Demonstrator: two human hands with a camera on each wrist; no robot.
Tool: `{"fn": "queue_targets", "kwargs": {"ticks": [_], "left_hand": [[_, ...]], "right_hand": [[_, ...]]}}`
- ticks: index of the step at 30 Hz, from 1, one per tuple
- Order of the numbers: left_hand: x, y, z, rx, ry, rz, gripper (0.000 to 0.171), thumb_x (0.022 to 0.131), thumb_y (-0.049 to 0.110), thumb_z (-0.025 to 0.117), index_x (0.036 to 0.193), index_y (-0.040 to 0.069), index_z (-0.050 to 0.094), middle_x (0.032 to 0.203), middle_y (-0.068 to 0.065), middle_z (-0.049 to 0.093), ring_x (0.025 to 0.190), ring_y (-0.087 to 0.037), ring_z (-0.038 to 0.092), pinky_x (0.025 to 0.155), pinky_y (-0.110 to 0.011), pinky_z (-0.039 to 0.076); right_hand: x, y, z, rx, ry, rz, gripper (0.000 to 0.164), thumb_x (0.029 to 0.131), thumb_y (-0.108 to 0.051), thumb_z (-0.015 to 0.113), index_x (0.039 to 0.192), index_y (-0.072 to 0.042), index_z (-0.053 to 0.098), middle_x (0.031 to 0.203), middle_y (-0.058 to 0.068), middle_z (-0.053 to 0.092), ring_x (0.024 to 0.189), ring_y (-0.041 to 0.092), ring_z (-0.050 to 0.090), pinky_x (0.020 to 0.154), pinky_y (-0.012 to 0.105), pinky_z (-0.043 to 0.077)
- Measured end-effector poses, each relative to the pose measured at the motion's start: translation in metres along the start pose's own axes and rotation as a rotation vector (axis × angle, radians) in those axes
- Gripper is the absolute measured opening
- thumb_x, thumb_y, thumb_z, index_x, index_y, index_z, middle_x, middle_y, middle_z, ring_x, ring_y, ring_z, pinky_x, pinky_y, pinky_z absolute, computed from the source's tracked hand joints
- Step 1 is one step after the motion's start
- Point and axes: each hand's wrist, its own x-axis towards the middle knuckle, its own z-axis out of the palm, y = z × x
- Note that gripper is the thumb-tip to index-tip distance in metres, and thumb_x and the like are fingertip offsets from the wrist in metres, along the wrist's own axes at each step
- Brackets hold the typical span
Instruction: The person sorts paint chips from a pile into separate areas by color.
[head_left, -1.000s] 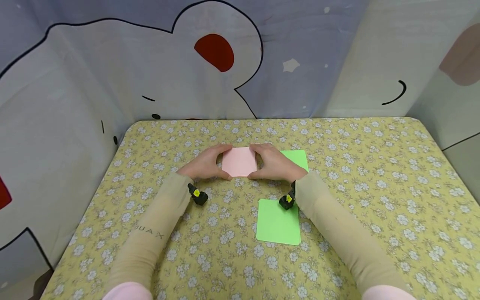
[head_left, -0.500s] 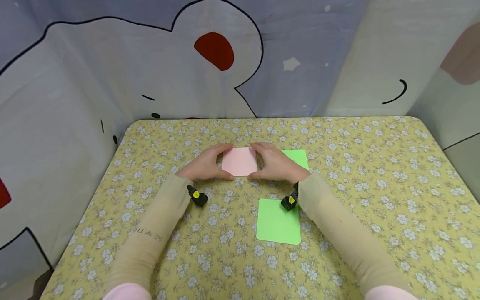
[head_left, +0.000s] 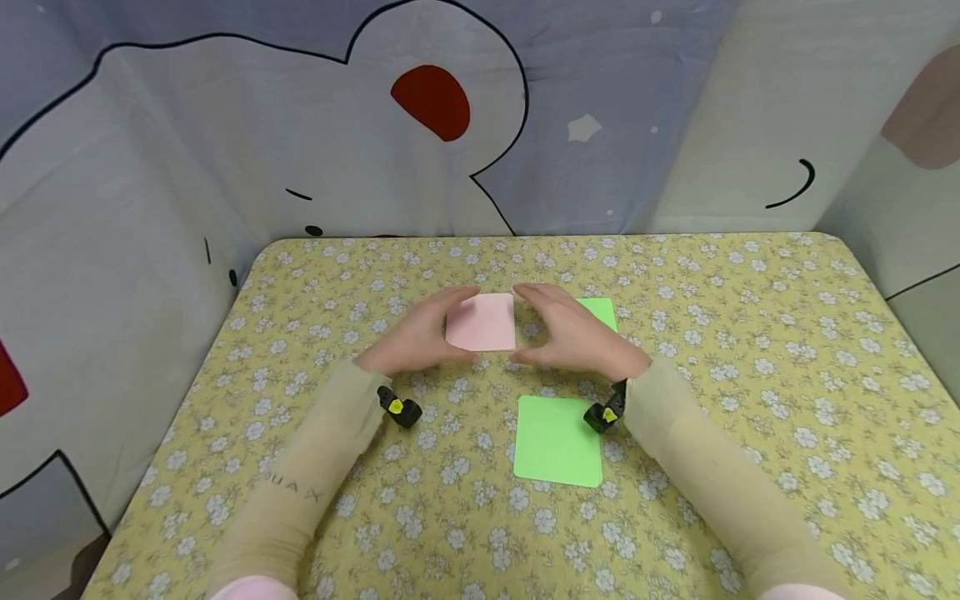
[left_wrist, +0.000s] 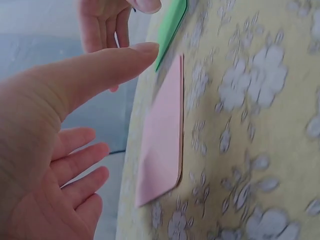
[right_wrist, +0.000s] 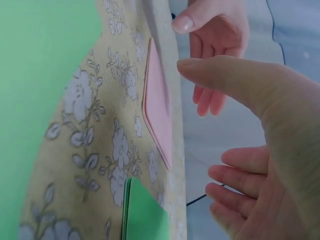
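Observation:
A thin stack of pink square cards (head_left: 483, 323) lies flat on the flowered tablecloth, its edges lined up. My left hand (head_left: 422, 332) hovers over the stack's left side, thumb and fingers spread apart and holding nothing. To the right of the stack, my right hand (head_left: 573, 332) is likewise spread and raised off it. In the left wrist view, the left thumb (left_wrist: 107, 70) stands apart from the pink cards (left_wrist: 162, 140). The right wrist view shows a gap between the right thumb (right_wrist: 220, 72) and the pink cards (right_wrist: 157, 100).
Partly hidden behind the right hand lies a green stack of cards (head_left: 600, 312). Nearer the person is another green square (head_left: 557, 442), under the right wrist's camera. A printed curtain (head_left: 585, 183) stands behind the table's far edge.
Both hands have let go of the pink stack's edges and lifted. The right hand has moved off to the right; the left has shifted slightly right. The pink stack stays in place.

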Motion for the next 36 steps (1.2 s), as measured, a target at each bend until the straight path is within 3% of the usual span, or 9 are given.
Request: {"fn": "queue_targets", "kwargs": {"ticks": [18,26,36], "left_hand": [[-0.019,0.032,0.023,-0.018,-0.051,0.083,0.103,0.074,0.032,0.094,0.158,0.015,0.037,0.161,-0.003,0.035,0.146,-0.021,0.032,0.118,-0.042,0.030],[-0.027,0.044,0.034,-0.009,-0.095,0.134,0.105,0.076,0.035,0.093,0.160,0.013,0.035,0.162,-0.009,0.033,0.149,-0.022,0.025,0.120,-0.044,0.026],[-0.034,0.056,0.049,0.023,-0.152,0.175,0.111,0.072,0.041,0.094,0.159,0.009,0.034,0.162,-0.006,0.033,0.149,-0.018,0.024,0.120,-0.038,0.025]], "right_hand": [[-0.044,0.003,-0.012,-0.048,0.018,-0.025,0.103,0.080,-0.043,0.086,0.159,-0.004,0.032,0.161,0.015,0.032,0.147,0.034,0.029,0.117,0.054,0.030],[-0.062,0.004,-0.010,-0.074,0.028,-0.044,0.106,0.078,-0.046,0.088,0.157,-0.001,0.034,0.160,0.015,0.033,0.145,0.034,0.032,0.117,0.055,0.031],[-0.085,0.005,-0.008,-0.113,0.014,-0.054,0.113,0.073,-0.055,0.088,0.157,0.000,0.035,0.157,0.016,0.038,0.143,0.035,0.036,0.115,0.054,0.034]]}}
